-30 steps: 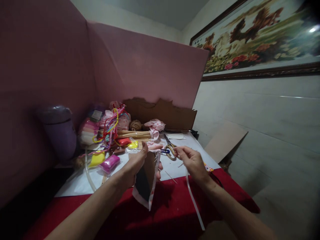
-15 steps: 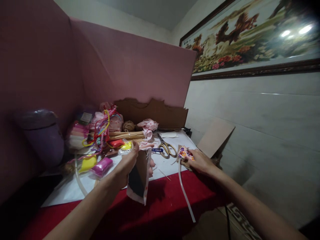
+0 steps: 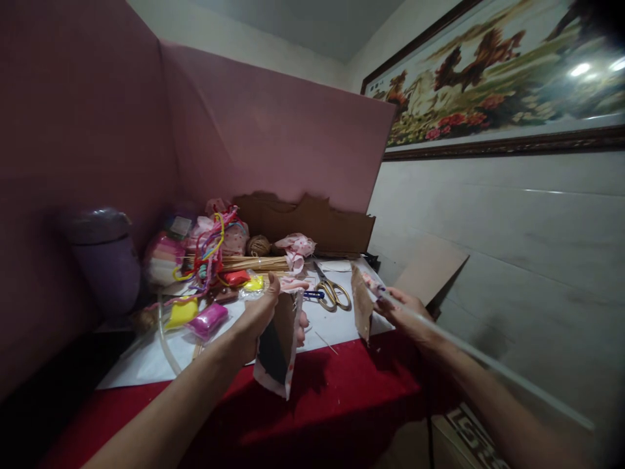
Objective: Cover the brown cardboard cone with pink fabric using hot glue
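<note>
My left hand [image 3: 263, 311] is closed on a fabric-edged cardboard piece [image 3: 279, 345], held upright above the table's front; its pale cloth rim has pink dots. At the right, my right hand [image 3: 409, 314] grips a flower-patterned glue gun [image 3: 373, 284], mostly hidden by the fingers. A long translucent glue stick [image 3: 512, 372] runs back from it over my forearm. Against the gun's front a rough brown cardboard scrap [image 3: 362, 305] stands tilted on edge; whether it is stuck there I cannot tell. Between the hands lie gold-handled scissors [image 3: 336, 296] and a blue pen [image 3: 314, 295].
Thin wooden sticks [image 3: 254, 264], a twine ball [image 3: 258, 245], dotted cloth [image 3: 297, 245] and coloured pipe cleaners [image 3: 215, 244] are piled at the back left. Yellow [image 3: 181, 312] and purple clay packs [image 3: 208, 321] lie nearer. A purple cup [image 3: 105, 267] stands far left.
My right hand has lifted and turned the glue gun, so its stick swung from hanging down to pointing back right. The cardboard scrap has tipped up on edge. My left hand keeps its hold.
</note>
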Demonstrator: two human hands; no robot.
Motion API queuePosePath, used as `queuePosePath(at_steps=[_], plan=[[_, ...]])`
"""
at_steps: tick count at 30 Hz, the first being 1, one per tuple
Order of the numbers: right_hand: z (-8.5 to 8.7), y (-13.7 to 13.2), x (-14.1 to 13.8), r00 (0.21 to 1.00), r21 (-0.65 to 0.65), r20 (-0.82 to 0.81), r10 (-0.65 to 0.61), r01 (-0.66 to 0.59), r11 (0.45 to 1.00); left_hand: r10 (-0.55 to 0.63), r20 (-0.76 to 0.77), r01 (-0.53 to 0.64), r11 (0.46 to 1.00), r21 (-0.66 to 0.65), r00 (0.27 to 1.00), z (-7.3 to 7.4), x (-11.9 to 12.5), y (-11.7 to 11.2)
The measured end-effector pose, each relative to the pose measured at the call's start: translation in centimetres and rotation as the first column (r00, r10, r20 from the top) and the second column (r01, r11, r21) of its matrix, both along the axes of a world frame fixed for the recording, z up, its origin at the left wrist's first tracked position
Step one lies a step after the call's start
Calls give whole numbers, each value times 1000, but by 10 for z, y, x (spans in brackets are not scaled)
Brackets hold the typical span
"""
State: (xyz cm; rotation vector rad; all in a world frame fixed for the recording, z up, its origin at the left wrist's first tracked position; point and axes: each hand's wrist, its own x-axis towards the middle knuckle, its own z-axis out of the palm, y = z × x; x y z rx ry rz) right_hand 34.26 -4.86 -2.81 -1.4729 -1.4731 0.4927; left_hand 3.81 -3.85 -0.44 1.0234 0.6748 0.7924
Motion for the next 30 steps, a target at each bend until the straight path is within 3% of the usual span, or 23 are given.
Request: queuePosePath(at_steps=[4, 8, 12, 15, 18, 20, 22, 24, 26, 28, 30], plan=[[-2, 4, -18, 991, -40, 121, 64, -60, 997, -4, 11, 4, 1000, -22, 1000, -1, -1, 1], [-13, 12, -33, 994, -131, -94, 60, -72, 989, -2, 33, 3, 1000, -31, 999, -2, -1, 2], [-15, 14, -38, 993, -54, -118, -10, 4, 999, -12, 23, 13, 999, -36, 1000, 1, 0, 0], [-10, 11, -37, 968, -42, -242, -67, 58, 997, -5, 13, 5, 999, -42, 1000, 4, 1, -2], [-5, 5, -40, 952, -42, -304, 29, -44, 998, -14, -29, 13, 998, -61, 999, 6, 1, -4], [-4, 1, -49, 967, 8, -184, 177, -178, 984, -36, -87, 29, 996, -87, 996, 6, 1, -4], [-5, -2, -61, 965, 41, 110, 237, -243, 969, -14, -113, 3, 995, -95, 993, 7, 2, -4], [-8, -3, -72, 894, 65, 422, 152, -197, 978, 40, -88, -47, 996, -81, 995, 8, 2, -5], [-12, -3, -79, 795, 72, 603, 63, -133, 988, 79, -60, -82, 995, -61, 995, 10, 2, -7], [-17, -2, -79, 742, 53, 670, 25, -82, 995, 67, -71, -70, 996, -52, 995, 11, 2, -8], [-21, -4, -73, 737, 40, 676, 2, -39, 998, 47, -99, -53, 997, -55, 994, 12, 2, -8]])
